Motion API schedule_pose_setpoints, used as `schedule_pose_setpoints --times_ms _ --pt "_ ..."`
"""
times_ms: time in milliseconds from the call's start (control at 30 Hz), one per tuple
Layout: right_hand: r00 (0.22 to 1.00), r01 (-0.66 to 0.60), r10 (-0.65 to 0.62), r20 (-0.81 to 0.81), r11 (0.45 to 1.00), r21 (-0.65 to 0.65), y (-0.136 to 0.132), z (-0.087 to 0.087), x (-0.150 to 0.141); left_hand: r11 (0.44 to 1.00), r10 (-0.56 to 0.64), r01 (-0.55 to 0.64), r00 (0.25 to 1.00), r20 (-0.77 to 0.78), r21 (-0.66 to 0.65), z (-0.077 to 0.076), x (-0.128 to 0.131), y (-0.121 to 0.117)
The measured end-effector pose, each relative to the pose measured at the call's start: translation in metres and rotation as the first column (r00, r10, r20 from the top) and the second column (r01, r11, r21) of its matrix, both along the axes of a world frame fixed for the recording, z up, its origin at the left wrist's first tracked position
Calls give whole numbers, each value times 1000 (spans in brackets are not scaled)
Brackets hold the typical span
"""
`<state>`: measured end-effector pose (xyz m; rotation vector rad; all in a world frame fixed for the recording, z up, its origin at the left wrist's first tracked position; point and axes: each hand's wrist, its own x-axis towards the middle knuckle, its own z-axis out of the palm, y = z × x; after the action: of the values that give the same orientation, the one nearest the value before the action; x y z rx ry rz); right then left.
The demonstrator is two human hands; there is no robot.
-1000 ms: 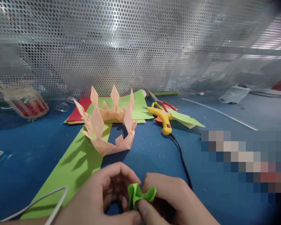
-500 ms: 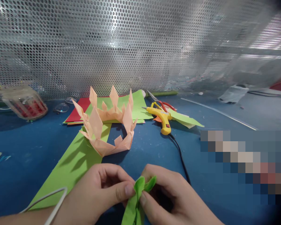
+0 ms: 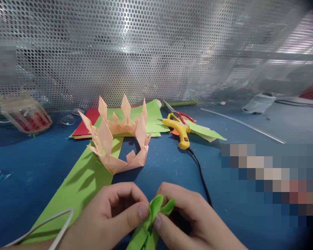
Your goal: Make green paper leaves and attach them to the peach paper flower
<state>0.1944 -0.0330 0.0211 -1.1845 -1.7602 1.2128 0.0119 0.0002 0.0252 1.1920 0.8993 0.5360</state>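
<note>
At the bottom of the view, my left hand (image 3: 112,217) and my right hand (image 3: 193,222) both pinch a small folded green paper piece (image 3: 152,220) between thumbs and fingers, just above the blue table (image 3: 28,163). The piece's top flares into two loops; its lower part runs down out of view. Beyond my hands stands a peach folded-paper crown (image 3: 120,139) with pointed tips, resting partly on a long green paper sheet (image 3: 80,187).
A yellow glue gun (image 3: 180,130) with a black cord (image 3: 200,173) lies right of the crown, red-handled scissors (image 3: 181,114) behind it. Red and green sheets (image 3: 88,123) lie at the back. A plastic jar (image 3: 26,114) sits far left. A perforated metal screen (image 3: 156,48) walls the back.
The green piece went from a crumpled bunch low between my fingers to a longer folded strip pinched upright. My hands rose slightly and the thumbs closed on it.
</note>
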Motion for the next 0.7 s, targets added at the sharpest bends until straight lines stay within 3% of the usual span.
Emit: schedule_pose_setpoints --times_ms 133,333,400,500,600,700 --pt "999 27 -27 22 1000 -13 -1 -7 2 994 -67 80 985 162 -72 -13 -3 -1" --pt "979 172 -170 -114 985 11 -1 -14 1 994 -80 84 995 66 -73 -20 -8 -5" --pt "957 254 -230 -178 959 129 -1 -14 2 997 -27 31 998 61 -75 -17 -7 -5" --pt "952 306 -264 -158 868 392 -3 -11 6 998 69 -67 992 107 -22 -12 -4 -5" --pt "967 218 -253 -17 794 568 -5 -7 13 993 91 -100 989 118 68 -7 -1 -3" --pt "974 103 -209 90 756 647 -6 -3 18 982 157 -165 983 91 87 -3 -2 -1"
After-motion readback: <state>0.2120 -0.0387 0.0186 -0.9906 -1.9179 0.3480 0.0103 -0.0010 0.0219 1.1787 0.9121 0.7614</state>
